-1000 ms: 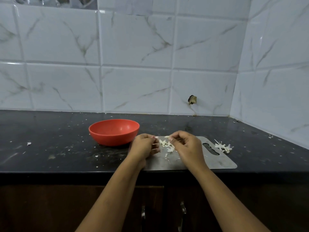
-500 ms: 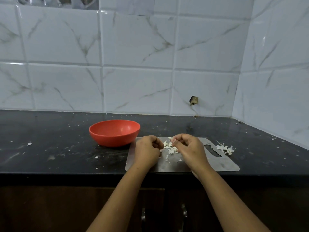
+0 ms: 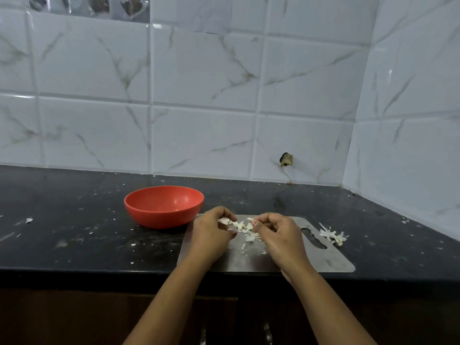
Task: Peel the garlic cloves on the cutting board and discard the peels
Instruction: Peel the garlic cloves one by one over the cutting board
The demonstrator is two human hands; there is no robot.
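While you are mid-peel over the cutting board (image 3: 331, 260), your left hand (image 3: 211, 235) curls round a pale scrap (image 3: 224, 221) and your right hand (image 3: 278, 232) pinches a white sliver (image 3: 251, 219) at its fingertips; clove or skin, I cannot tell. Between both grips lie the garlic bits (image 3: 249, 235), thin, papery flakes on flat grey sheet. Next you likely need a fine nail-tip pull, then to gather the skins. A smooth round red bowl (image 3: 163, 206) sits left of your left hand; a feathery peel heap (image 3: 333, 236) lies right of your right.
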